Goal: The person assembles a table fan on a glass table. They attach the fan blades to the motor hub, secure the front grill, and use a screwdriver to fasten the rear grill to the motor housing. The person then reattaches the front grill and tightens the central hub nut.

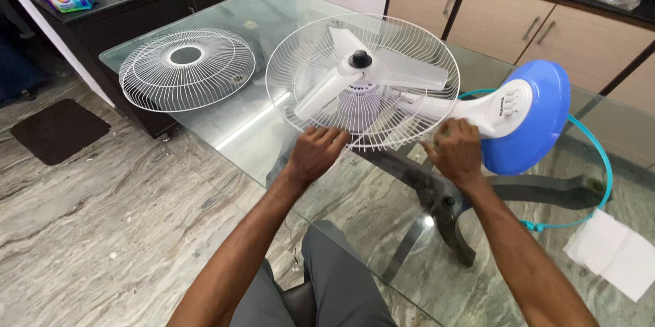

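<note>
Fan point(437, 105) parts are spread across the glass bench point(273, 20). Farthest left lies the detached wire guard point(186, 68), flat on the glass and well apart from both hands. To its right the fan lies on its back: its rear wire guard point(307, 61) faces up with the white blades point(368, 71) and black centre cap point(360, 60) exposed inside it, and the blue round base point(539, 119) points to the right, hanging out near the bench edge.

The left hand point(315, 153) is clenched over the near rim of the rear guard, fingers curled onto the wires. The right hand point(454, 150) grips the same rim further right, just beside the white neck and the base. So the fan sits directly beyond both hands, touching them at its near edge.

As I judge it, the risks come from that setting. The thin wires could bend under a hard squeeze, the heavy base could slide on the smooth glass and tip off the edge, and the teal cord point(604, 163) looping past the white cloth point(614, 252) at far right could snag.
</note>
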